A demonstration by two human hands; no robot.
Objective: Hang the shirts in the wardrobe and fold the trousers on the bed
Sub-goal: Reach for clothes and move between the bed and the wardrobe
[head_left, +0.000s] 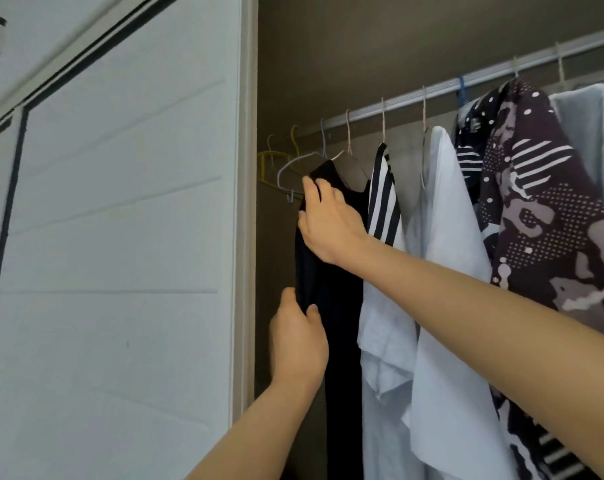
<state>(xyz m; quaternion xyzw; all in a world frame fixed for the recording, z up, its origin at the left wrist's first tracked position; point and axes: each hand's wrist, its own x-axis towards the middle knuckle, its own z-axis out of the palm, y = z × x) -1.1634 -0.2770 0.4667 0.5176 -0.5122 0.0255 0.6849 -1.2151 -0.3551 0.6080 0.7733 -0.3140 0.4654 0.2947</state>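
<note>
A black shirt (335,306) hangs on a hanger from the wardrobe rail (473,83), leftmost of the hung clothes. My right hand (328,221) reaches up and grips the shirt's left shoulder near the hanger. Lower down, my left hand (298,341) pinches the shirt's left edge between thumb and fingers. To the right hang a white shirt with black stripes (383,206), a pale blue shirt (442,271), a dark patterned shirt (543,216) and a white garment (598,126). No trousers or bed are in view.
A white wardrobe door (113,237) with horizontal grooves fills the left half, its frame (246,202) right beside my hands. Empty hangers, a grey one (293,171) and a yellow one (271,157), hang at the rail's left end.
</note>
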